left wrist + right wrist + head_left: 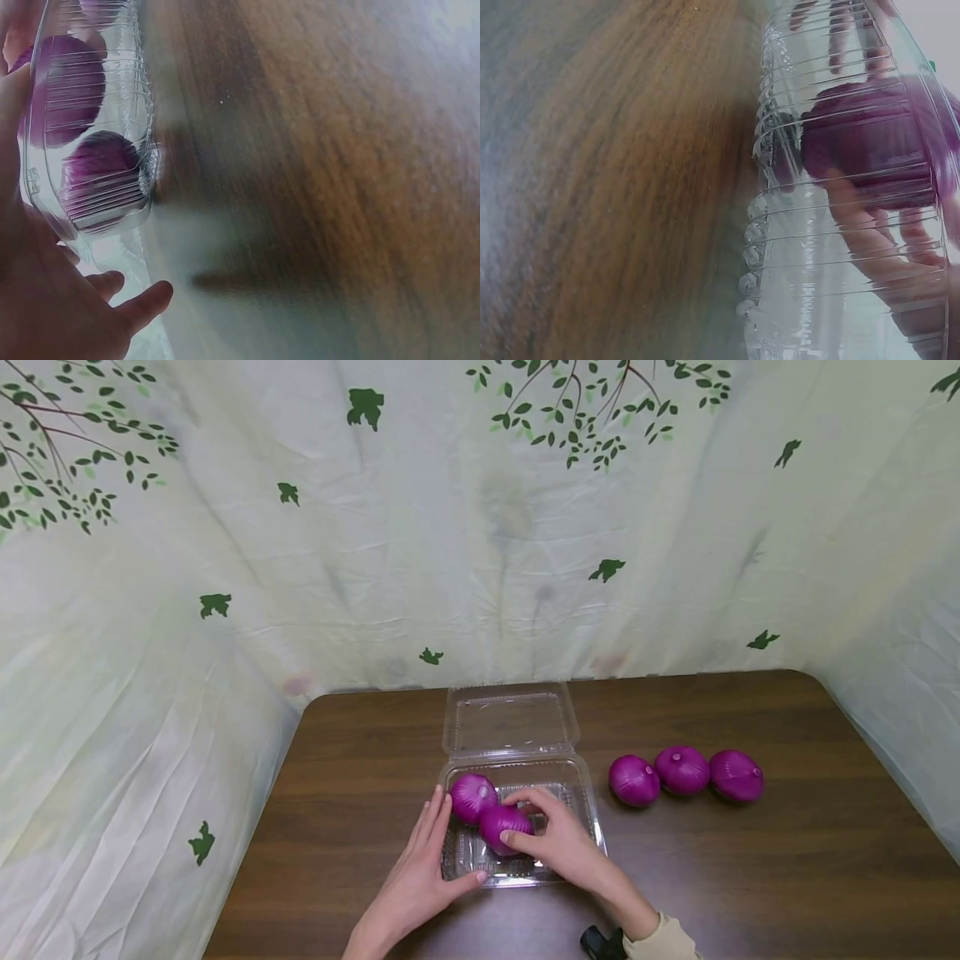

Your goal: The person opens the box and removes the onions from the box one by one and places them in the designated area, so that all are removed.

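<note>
A clear plastic clamshell box (590,806) lies on the table with its lid folded back. Two red onions are inside: one (472,797) toward the back left, another (504,828) just in front of it. My right hand (567,850) reaches over the box and holds the front onion between thumb and fingers. Along the box's left side, my left hand (420,885) rests with straight fingers, its thumb at the front edge. Through the ribbed wall, the left wrist view shows both onions; the right wrist view shows an onion (870,146) and fingers.
Three more red onions (682,770) sit in a row on the brown wooden table (787,860), right of the box. The transparent lid (512,722) reaches the table's back edge. A pale leaf-printed curtain (480,552) hangs behind and at both sides.
</note>
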Demonstrator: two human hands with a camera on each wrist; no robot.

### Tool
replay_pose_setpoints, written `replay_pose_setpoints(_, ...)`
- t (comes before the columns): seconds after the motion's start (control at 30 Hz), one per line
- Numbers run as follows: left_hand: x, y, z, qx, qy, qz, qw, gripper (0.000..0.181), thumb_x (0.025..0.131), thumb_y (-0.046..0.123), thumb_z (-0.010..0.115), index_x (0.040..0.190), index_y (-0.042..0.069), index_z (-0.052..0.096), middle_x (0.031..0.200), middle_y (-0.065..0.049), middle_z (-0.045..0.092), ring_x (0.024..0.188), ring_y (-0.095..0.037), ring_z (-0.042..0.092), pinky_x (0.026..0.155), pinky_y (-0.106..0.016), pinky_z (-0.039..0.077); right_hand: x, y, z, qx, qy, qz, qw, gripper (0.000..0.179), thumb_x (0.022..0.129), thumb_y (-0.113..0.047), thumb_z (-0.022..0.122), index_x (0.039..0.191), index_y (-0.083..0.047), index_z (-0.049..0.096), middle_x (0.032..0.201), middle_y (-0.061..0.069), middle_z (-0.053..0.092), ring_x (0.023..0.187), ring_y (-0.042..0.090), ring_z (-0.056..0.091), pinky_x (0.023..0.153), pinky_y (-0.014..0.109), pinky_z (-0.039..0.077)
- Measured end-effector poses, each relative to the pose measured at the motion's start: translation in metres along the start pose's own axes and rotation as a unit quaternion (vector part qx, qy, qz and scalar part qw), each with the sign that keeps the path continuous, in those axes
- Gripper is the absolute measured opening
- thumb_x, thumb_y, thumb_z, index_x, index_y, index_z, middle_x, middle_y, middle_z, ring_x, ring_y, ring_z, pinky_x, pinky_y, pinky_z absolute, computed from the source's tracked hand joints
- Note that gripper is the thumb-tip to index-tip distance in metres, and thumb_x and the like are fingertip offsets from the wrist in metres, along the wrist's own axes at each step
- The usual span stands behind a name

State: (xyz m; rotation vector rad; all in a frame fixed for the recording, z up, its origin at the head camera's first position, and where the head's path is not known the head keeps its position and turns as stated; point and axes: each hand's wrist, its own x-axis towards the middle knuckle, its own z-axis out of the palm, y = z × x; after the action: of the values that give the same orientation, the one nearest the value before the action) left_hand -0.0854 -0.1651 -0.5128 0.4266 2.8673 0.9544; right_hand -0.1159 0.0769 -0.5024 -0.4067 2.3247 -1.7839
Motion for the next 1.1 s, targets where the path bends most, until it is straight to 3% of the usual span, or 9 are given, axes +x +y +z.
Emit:
replay_pose_setpoints(0.13, 0.0, 0.001, 0.0, 0.002, 0.007, 0.004, 1.0, 0.113, 0.076, 0.064, 0.074, 0.159, 0.017, 0.013, 0.165, 0.002, 0.001, 0.148, -0.033, 0.01, 0.109, -0.057, 0.028, -0.001, -0.006, 0.0, 0.032, 0.022, -0.001, 0.9993, 0.042, 0.081, -0.014, 0.08, 0.119, -0.01, 0.064, 0.121, 0.009, 0.055, 0.102, 0.028, 0.06, 0.077, 0.029, 0.056)
replay_pose_setpoints(0.33, 0.001, 0.002, -0.001, 0.004, 0.002, -0.001, 1.0, 0.113, 0.076, 0.067, 0.072, 0.159, 0.016, 0.014, 0.165, 0.003, 0.0, 0.148, -0.033, 0.009, 0.109, -0.057, 0.028, -0.007, -0.03, -0.004, 0.069, 0.044, -0.013, 0.9965, 0.041, 0.079, 0.0, 0.078, 0.117, -0.002, 0.062, 0.12, 0.017, 0.054, 0.112, 0.035, 0.055, 0.083, 0.037, 0.055)
replay_pose_setpoints(0.43, 0.001, 0.002, -0.002, 0.007, 0.003, -0.001, 1.0, 0.113, 0.076, 0.065, 0.073, 0.159, 0.016, 0.014, 0.165, 0.002, 0.001, 0.148, -0.033, 0.01, 0.109, -0.057, 0.028, -0.008, -0.033, -0.005, 0.081, 0.054, -0.026, 0.9949, 0.041, 0.079, 0.0, 0.079, 0.116, -0.001, 0.062, 0.119, 0.017, 0.054, 0.113, 0.036, 0.055, 0.083, 0.037, 0.055)
replay_pose_setpoints(0.77, 0.001, 0.002, -0.002, 0.006, -0.001, -0.006, 1.0, 0.113, 0.076, 0.064, 0.073, 0.16, 0.019, 0.013, 0.165, 0.003, 0.001, 0.148, -0.032, 0.01, 0.109, -0.059, 0.029, -0.005, -0.007, -0.006, 0.113, 0.081, -0.059, 0.9885, 0.043, 0.077, -0.008, 0.084, 0.114, -0.014, 0.063, 0.12, 0.008, 0.052, 0.113, 0.031, 0.053, 0.08, 0.035, 0.057)
replay_pose_setpoints(1.1, 0.001, 0.002, -0.002, 0.007, -0.007, -0.009, 0.9999, 0.113, 0.077, 0.064, 0.073, 0.16, 0.018, 0.012, 0.165, 0.004, 0.0, 0.149, -0.031, 0.009, 0.109, -0.059, 0.027, -0.017, -0.017, -0.016, 0.103, 0.109, -0.075, 0.9858, 0.046, 0.076, -0.009, 0.085, 0.115, -0.012, 0.063, 0.124, 0.013, 0.05, 0.113, 0.032, 0.052, 0.082, 0.039, 0.056)
